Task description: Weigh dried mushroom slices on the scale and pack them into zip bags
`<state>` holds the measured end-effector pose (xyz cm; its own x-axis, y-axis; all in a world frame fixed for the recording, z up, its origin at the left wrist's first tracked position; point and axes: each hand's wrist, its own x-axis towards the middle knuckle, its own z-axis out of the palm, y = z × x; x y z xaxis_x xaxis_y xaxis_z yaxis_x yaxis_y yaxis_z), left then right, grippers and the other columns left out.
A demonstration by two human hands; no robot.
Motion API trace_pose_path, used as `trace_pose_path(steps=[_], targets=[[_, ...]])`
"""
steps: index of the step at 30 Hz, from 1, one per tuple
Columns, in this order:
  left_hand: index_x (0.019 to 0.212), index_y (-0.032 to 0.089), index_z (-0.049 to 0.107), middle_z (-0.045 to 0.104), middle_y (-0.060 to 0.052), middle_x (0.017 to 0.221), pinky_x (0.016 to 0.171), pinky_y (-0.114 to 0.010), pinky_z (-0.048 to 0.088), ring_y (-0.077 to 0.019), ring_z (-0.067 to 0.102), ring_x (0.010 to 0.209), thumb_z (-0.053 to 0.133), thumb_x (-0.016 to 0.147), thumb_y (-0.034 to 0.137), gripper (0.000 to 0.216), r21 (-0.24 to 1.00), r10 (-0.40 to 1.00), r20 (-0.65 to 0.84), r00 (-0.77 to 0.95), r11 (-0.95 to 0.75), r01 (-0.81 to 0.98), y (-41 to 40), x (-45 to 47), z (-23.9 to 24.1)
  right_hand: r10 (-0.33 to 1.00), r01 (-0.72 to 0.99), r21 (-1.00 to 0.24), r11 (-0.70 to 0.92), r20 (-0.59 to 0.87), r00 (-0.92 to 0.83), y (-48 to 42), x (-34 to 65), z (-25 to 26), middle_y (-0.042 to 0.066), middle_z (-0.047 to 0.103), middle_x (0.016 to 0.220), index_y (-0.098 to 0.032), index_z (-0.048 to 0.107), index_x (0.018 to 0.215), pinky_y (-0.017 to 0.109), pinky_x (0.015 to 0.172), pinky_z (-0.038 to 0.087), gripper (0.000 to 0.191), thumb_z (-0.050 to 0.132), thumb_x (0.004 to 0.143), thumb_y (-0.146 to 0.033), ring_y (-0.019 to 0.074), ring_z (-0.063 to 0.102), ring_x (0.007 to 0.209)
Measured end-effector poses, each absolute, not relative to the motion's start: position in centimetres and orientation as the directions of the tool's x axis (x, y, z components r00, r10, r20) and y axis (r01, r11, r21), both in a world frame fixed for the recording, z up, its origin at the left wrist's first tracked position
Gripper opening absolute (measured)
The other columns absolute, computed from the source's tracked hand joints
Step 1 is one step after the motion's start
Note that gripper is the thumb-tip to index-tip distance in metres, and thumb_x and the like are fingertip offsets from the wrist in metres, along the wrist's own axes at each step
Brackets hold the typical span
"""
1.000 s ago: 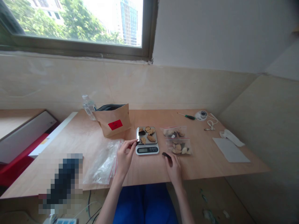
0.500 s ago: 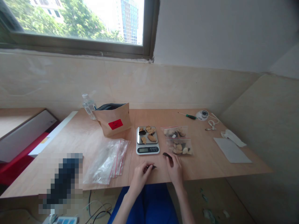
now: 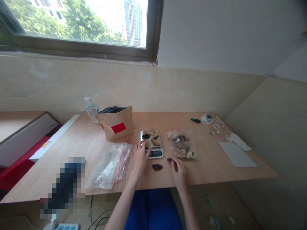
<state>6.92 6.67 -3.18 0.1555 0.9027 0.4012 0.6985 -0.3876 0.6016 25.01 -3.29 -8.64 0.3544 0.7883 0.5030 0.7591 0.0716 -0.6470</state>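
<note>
Dried tan and dark slices [image 3: 155, 141] lie spread on the steel plate of a small white kitchen scale [image 3: 160, 156]. My left hand [image 3: 141, 156] reaches over the scale's left front corner, fingers apart at a tan slice, partly covering the display; I cannot make out a grip on it. One dark dried slice [image 3: 157, 167] rests on the table in front of the scale. My right hand [image 3: 179, 171] pinches another dark slice [image 3: 170, 159] just above the table, to the right of the scale. Two clear zip bags [image 3: 183, 150] of mixed dried slices lie beyond it.
Flat empty zip bags [image 3: 107, 166] lie left of the scale. Behind them stand an open brown paper pouch [image 3: 117, 126] and a plastic bottle [image 3: 91, 109]. Toward the right are a screwdriver [image 3: 195, 120], a white dome camera [image 3: 207, 118] and a white sheet [image 3: 236, 155].
My left hand has let go of a dark slice, leaving it on the table, and moved up and forward onto the scale. My right hand has stayed nearly still with its slice.
</note>
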Motion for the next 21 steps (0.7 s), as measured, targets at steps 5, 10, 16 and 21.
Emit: trace_pose_path(steps=[5, 10, 16, 21], targets=[[0.102, 0.024, 0.061, 0.063, -0.005, 0.107, 0.085, -0.040, 0.038, -0.0253, 0.050, 0.099, 0.053, 0.084, 0.029, 0.020, 0.521, 0.884, 0.389, 0.259, -0.443, 0.729, 7.8, 6.2, -3.6, 0.782, 0.775, -0.617, 0.137, 0.548, 0.297, -2.9, 23.8, -6.0, 0.009, 0.066, 0.096, -0.021, 0.064, 0.109, 0.036, 0.081, 0.047, 0.029, 0.041, 0.092, -0.027, 0.0211, 0.058, 0.091], [0.102, 0.023, 0.060, 0.063, -0.006, 0.101, 0.085, -0.038, 0.041, -0.0229, 0.055, 0.095, 0.052, 0.085, 0.036, 0.023, 0.586, 0.872, 0.440, 0.213, -0.459, 0.668, 5.2, 4.2, -3.6, 0.788, 0.786, -0.559, 0.263, 0.594, 0.160, 0.8, 20.5, -2.4, 0.007, 0.063, 0.103, -0.028, 0.057, 0.121, 0.038, 0.086, 0.045, 0.033, 0.040, 0.093, -0.025, 0.0206, 0.055, 0.097], [0.097, 0.026, 0.061, 0.064, -0.005, 0.100, 0.084, -0.040, 0.045, -0.0232, 0.058, 0.094, 0.053, 0.084, 0.033, 0.017, 0.658, 0.912, 0.346, 0.221, -0.404, 0.636, -0.4, 2.1, -5.0, 0.813, 0.861, -0.429, 0.275, 0.582, 0.030, 6.3, 18.2, -3.5, 0.007, 0.063, 0.100, -0.028, 0.069, 0.103, 0.039, 0.080, 0.045, 0.027, 0.045, 0.091, -0.024, 0.0232, 0.052, 0.094], [0.101, 0.025, 0.060, 0.063, -0.006, 0.105, 0.084, -0.039, 0.047, -0.0215, 0.058, 0.097, 0.048, 0.086, 0.031, 0.019, 0.718, 0.924, 0.245, 0.293, -0.376, 0.586, -2.2, 2.3, -6.1, 0.834, 0.903, -0.367, 0.225, 0.552, 0.017, 5.2, 18.6, -4.3, 0.007, 0.056, 0.118, -0.030, 0.064, 0.112, 0.042, 0.085, 0.040, 0.027, 0.047, 0.090, -0.027, 0.0251, 0.048, 0.105]])
